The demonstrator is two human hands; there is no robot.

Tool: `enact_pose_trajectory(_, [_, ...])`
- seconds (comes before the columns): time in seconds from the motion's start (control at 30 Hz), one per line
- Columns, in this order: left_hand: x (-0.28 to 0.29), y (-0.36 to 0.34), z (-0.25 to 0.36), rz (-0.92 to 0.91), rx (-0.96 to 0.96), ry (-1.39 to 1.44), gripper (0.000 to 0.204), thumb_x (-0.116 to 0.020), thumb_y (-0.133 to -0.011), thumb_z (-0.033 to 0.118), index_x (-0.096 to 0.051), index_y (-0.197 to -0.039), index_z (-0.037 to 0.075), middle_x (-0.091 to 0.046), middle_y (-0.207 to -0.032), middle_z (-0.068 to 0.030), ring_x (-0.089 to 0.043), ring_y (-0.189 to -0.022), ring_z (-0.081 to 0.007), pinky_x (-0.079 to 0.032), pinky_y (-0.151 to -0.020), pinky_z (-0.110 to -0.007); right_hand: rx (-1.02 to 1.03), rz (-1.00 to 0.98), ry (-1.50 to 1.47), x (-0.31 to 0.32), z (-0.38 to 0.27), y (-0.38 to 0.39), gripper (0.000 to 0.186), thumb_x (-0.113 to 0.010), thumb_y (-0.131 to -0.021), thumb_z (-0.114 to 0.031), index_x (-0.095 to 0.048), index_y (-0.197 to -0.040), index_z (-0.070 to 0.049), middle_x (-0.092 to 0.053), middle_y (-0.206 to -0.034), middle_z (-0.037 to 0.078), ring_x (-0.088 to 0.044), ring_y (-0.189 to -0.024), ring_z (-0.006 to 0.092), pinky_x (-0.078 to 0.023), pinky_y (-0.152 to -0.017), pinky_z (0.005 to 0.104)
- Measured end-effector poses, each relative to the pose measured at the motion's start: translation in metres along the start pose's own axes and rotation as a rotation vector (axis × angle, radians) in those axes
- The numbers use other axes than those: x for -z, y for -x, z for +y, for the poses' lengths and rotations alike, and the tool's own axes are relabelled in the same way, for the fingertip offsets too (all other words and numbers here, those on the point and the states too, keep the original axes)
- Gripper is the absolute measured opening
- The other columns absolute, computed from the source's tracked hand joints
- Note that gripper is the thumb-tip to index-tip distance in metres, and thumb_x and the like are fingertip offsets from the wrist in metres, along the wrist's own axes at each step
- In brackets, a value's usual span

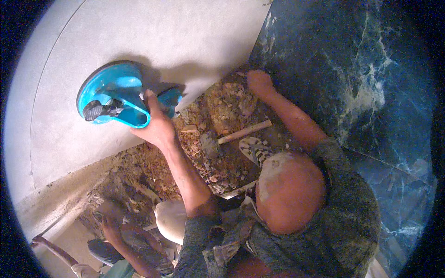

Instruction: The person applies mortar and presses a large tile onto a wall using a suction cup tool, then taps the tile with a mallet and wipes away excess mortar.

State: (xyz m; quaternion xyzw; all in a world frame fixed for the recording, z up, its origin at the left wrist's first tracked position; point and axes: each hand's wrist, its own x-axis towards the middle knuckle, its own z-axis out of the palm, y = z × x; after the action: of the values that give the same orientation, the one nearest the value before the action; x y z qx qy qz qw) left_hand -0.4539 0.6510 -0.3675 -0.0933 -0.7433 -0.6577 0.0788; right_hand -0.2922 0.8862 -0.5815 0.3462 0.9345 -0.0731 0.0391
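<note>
A turquoise suction lifter point(116, 76) with a round cup and a black lever sits against a large pale tile point(194, 28). My left hand point(160, 127) is closed round its looped handle. Near the tile's lower right corner, beside a dark blue veined slab, is my right hand point(260, 84), its fingers curled at the edge; a small thin thing may be in them, but I cannot make it out. Between my arms, a mallet with a dark head point(211, 144) and wooden handle lies on the rubble. A blue piece point(169, 99) shows behind my left hand.
Blue marble-patterned slabs point(371, 92) cover the right side. Broken rubble point(227, 106) fills the ground below the tile. My bent knee point(292, 199) and checkered shoe point(254, 149) are close by. Another person's hand point(111, 227) shows at the lower left, a further hand point(38, 241) beyond.
</note>
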Motion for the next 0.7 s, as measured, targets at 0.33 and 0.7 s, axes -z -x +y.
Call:
enact_pose_trajectory(0.33, [0.002,0.003,0.004,-0.006,0.032,-0.021,0.016,-0.069,-0.082,0.013,-0.061,-0.079,-0.001,-0.059,-0.069,-0.0024,-0.050,-0.058,-0.0121,-0.040,-0.053,-0.030,-0.192,-0.102,-0.237,0.007,-0.018,0.017,0.021,-0.057,-0.075,-0.013,-0.068,-0.090,-0.002,-0.067,-0.088,0.022,-0.066,-0.083,0.0384,-0.054,-0.076,0.0479])
enact_pose_trajectory(0.7, [-0.005,0.007,0.012,0.013,0.004,0.010,0.018,-0.068,-0.083,0.012,-0.057,-0.073,0.002,-0.054,-0.064,0.0007,-0.047,-0.055,-0.0097,-0.038,-0.050,-0.028,-0.067,-0.229,-0.180,-0.006,0.029,0.011,0.022,-0.056,-0.077,-0.016,-0.068,-0.092,-0.005,-0.068,-0.090,0.020,-0.066,-0.082,0.0394,-0.054,-0.076,0.0479])
